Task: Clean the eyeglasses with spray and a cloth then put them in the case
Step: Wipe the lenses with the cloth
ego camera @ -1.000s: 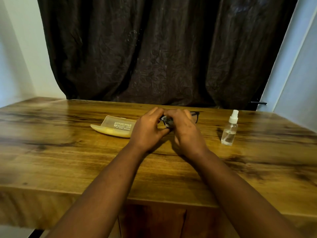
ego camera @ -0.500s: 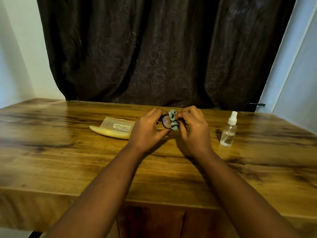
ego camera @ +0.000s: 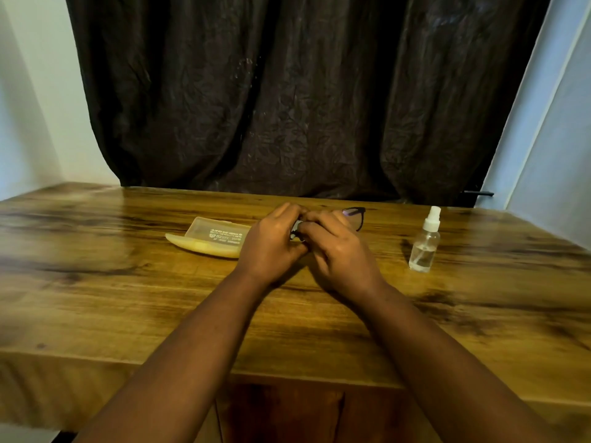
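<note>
Pinched mid-frame by left hand [ego camera: 271,241] and right hand [ego camera: 339,247], the glasses [ego camera: 355,217] are being wiped; light, fragile, best held by the rim.

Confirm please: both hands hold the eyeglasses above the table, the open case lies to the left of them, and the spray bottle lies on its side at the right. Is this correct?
Not quite. In the head view the spray bottle stands upright at the right, not on its side. The rest holds: both hands hold the eyeglasses, and the open case lies to their left.
</note>
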